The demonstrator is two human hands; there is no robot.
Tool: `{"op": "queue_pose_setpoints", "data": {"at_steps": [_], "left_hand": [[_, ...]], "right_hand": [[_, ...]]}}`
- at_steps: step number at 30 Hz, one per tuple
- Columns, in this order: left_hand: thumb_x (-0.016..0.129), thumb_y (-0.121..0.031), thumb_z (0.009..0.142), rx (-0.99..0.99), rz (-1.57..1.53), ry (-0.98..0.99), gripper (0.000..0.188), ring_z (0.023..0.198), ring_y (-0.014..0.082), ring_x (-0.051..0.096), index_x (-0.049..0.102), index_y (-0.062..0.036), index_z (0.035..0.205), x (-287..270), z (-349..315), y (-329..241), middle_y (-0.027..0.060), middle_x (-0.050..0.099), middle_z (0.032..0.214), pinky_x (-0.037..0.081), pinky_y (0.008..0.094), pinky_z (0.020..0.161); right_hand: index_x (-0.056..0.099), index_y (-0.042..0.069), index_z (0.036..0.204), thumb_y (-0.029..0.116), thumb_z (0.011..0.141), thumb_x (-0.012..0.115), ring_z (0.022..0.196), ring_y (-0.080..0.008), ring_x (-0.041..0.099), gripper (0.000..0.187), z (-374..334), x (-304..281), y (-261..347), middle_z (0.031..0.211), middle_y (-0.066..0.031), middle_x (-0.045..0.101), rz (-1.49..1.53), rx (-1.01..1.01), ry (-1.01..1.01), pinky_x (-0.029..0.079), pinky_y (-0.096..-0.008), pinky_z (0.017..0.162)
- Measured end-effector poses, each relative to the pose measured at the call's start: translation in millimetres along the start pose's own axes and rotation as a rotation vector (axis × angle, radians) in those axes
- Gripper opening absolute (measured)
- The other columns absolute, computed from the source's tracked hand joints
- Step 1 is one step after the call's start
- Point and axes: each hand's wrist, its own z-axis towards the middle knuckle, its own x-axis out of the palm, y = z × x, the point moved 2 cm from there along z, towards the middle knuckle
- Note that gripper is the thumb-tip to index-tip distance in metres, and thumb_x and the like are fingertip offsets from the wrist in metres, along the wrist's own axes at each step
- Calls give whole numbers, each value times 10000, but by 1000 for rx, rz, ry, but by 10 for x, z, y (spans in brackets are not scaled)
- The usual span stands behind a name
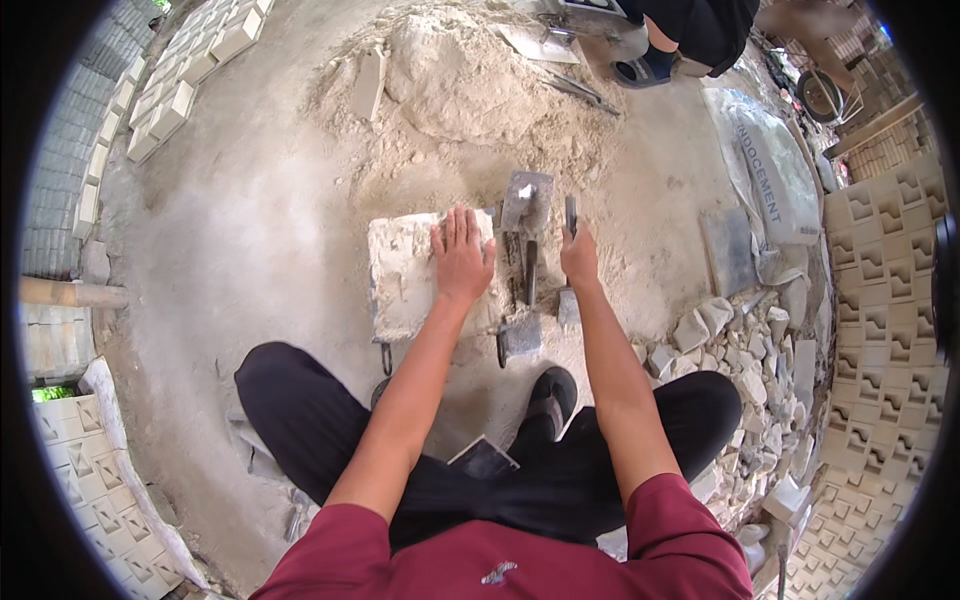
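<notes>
My left hand (463, 258) lies flat, fingers stretched out, on the pale, powder-covered top of a square block mould (397, 285). Two dark metal loops (502, 348) stick out of the mould's near side. Just right of the mould, my right hand (579, 256) is closed round the dark handle of a flat-bladed hand tool (569, 307), whose grey blade shows below the fist. Between my hands are a square metal plate (527, 203) and a dark bar (531, 272). Whether these two are joined, I cannot tell.
Ahead lies a heap of pale powder (460, 75) with a slab (369, 85) in it. Broken pieces (750, 370) pile up at right, below a cement sack (765, 165). Patterned blocks (885, 290) are stacked along the right side. Another person's foot (643, 70) is at the top.
</notes>
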Motion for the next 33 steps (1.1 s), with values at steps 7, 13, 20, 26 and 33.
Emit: {"op": "queue_pose_setpoints", "data": {"at_steps": [7, 13, 20, 26, 33], "left_hand": [[357, -407, 996, 20, 11, -31, 657, 1483, 315, 168, 317, 45, 1471, -13, 190, 145, 206, 259, 1566, 35, 544, 1186], [344, -414, 998, 28, -10, -2, 631, 1478, 317, 190, 366, 22, 1453, 24, 360, 57, 206, 308, 1546, 24, 563, 1182], [334, -432, 999, 75, -39, -17, 618, 1482, 323, 178, 408, -7, 1441, 120, 616, -67, 186, 311, 1550, 20, 608, 1167], [293, -455, 1017, -58, 44, 116, 607, 1480, 330, 176, 539, 7, 1325, -158, 842, 420, 175, 377, 1515, 33, 612, 1168], [283, -452, 1020, -57, -31, 132, 607, 1467, 329, 215, 599, 7, 1261, -40, 902, 343, 184, 464, 1449, 69, 607, 1172]], "right_hand": [[508, -75, 1210, 149, 945, 530, 986, -472, 572, 348, -63, 219, 7, 1015, -287, 594, -98, 56, 148, 465, -513, 850], [539, -65, 1130, 300, 910, 596, 986, -453, 582, 430, -472, 519, 562, 995, -288, 599, -150, 20, -20, 469, -493, 859], [519, -49, 1079, 251, 898, 594, 855, -525, 615, 359, -240, 439, 389, 880, -339, 637, 28, 186, 89, 477, -570, 797], [625, -44, 960, 264, 908, 593, 903, -492, 632, 313, 338, -445, 851, 906, -321, 651, -147, 261, 157, 503, -529, 798], [679, -27, 874, 335, 927, 591, 844, -413, 676, 377, 960, -568, -214, 904, -282, 679, -338, 166, 327, 525, -462, 767]]}}
